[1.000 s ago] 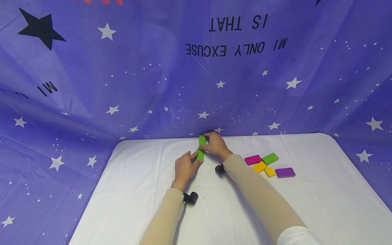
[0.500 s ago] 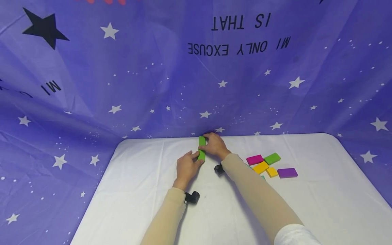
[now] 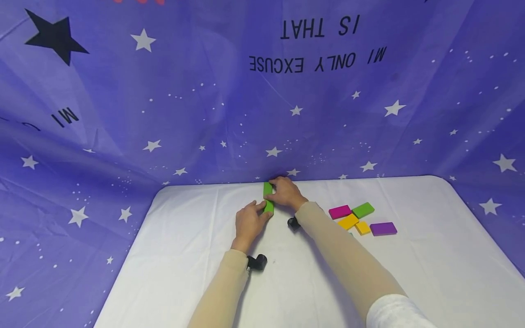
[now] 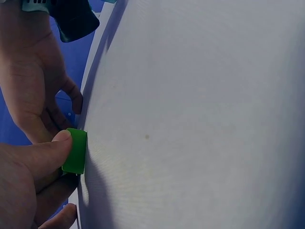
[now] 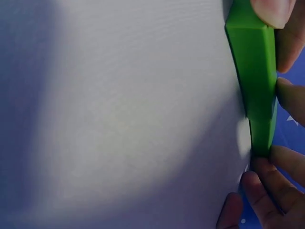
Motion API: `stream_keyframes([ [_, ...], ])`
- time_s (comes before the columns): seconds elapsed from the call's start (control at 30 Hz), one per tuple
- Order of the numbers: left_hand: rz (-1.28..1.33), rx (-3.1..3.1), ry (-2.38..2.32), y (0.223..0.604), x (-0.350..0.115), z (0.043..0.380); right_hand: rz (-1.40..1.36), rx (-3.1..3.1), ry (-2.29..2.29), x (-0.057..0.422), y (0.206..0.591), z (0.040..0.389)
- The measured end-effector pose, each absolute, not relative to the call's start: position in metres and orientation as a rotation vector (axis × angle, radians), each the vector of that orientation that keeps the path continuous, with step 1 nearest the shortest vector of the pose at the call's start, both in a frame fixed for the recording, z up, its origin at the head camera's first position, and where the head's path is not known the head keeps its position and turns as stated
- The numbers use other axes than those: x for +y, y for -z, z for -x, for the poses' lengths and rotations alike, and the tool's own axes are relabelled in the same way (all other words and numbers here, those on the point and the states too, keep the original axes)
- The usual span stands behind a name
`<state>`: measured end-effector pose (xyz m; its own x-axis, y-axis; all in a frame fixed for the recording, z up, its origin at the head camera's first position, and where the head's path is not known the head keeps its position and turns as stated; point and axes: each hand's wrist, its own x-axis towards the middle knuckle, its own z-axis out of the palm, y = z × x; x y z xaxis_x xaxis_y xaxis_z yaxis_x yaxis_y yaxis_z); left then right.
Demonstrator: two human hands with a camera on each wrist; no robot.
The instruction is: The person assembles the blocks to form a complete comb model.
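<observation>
Starry purple cloth [image 3: 229,114] hangs behind the white table [image 3: 197,255] I'm working on.
Straight ahead at 12 o'clock, close to the far edge, my left hand [image 3: 248,223] pinches a near green block [image 3: 269,207] from 8 o'clock, and my right hand [image 3: 288,192] pinches a far green block [image 3: 268,188] from 3 o'clock. They line up lengthwise, slightly offset; I can't tell whether the ends quite touch. Around 3 o'clock, well apart from them, lie a magenta block [image 3: 340,212], a third green block [image 3: 363,210], a larger yellow block [image 3: 348,222], a small yellow block [image 3: 362,228] and a purple block [image 3: 383,229].
</observation>
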<state>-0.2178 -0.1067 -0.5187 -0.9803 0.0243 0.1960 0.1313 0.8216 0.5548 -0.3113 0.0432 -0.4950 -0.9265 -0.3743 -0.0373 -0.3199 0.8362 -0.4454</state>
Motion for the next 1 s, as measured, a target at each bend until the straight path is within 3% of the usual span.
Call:
stream_keyframes([
  [1.0, 0.072, -2.827, 0.876, 0.5222, -0.1037, 0.2184, 0.471, 2.83, 0.865, 0.0508, 0.5028, 0.3166],
])
